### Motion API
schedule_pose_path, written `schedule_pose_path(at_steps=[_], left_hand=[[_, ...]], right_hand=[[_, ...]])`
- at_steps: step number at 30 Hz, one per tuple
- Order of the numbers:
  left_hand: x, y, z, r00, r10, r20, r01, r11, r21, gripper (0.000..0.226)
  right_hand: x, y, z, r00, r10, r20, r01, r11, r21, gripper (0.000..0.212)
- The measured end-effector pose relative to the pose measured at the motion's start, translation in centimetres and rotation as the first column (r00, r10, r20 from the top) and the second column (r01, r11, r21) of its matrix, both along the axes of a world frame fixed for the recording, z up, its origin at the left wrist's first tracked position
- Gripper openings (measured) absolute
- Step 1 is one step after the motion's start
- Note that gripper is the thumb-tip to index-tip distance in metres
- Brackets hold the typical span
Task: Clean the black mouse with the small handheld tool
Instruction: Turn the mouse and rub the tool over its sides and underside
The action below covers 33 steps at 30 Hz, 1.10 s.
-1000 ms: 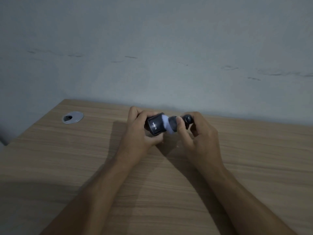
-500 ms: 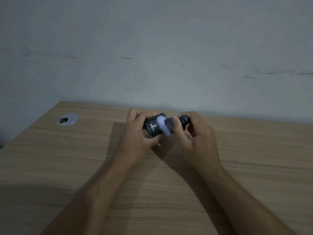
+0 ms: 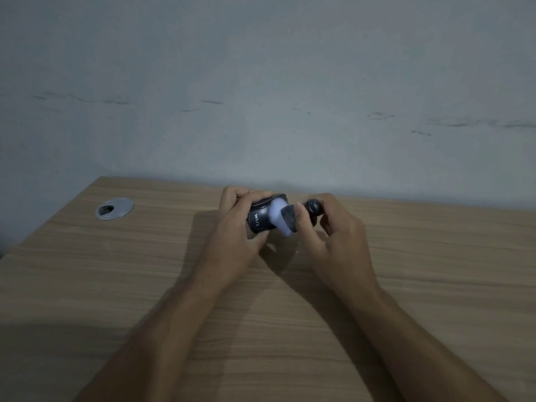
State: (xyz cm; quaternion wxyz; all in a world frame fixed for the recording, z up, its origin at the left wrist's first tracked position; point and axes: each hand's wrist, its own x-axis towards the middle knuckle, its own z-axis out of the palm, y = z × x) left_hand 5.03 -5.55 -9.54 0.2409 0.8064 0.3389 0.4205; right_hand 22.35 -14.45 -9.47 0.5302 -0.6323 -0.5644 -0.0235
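Observation:
My left hand grips the black mouse, lifted a little above the wooden desk near its far edge; white lettering shows on the mouse's side. My right hand pinches a small handheld brush with a dark body, a round dark knob at its far end and pale bristles. The bristles press against the right side of the mouse. Fingers of both hands hide much of the mouse and the brush handle.
The wooden desk butts against a grey wall. A round silver cable grommet is set in the desk at the far left. The desk's left edge runs diagonally at the frame's left.
The brush head has slid leftward and down across the mouse's side, then sits slightly lower now. Both hands stay together in the same spot; the view shifted a little.

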Motion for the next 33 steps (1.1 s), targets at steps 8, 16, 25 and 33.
schedule_pose_path(at_steps=[8,16,25,33], left_hand=[[-0.1,0.3,-0.2,0.997,-0.001,-0.074,0.011,0.991,0.132,0.068],[-0.3,0.0,0.4,0.987,-0.009,-0.159,0.030,0.991,0.129,0.086],[-0.3,0.6,0.0,0.983,-0.062,-0.174,0.089,0.984,0.155,0.091],[-0.5,0.3,0.2,0.978,-0.027,-0.208,0.054,0.991,0.124,0.099]], right_hand=[[0.8,1.1,0.0,0.996,-0.090,-0.019,0.091,0.995,0.028,0.013],[-1.1,0.9,0.7,0.986,0.123,0.111,-0.130,0.990,0.062,0.013],[0.6,1.1,-0.1,0.998,-0.035,-0.051,0.035,0.999,-0.013,0.018],[1.4,1.5,-0.1,0.999,0.022,-0.026,-0.023,0.999,-0.034,0.018]])
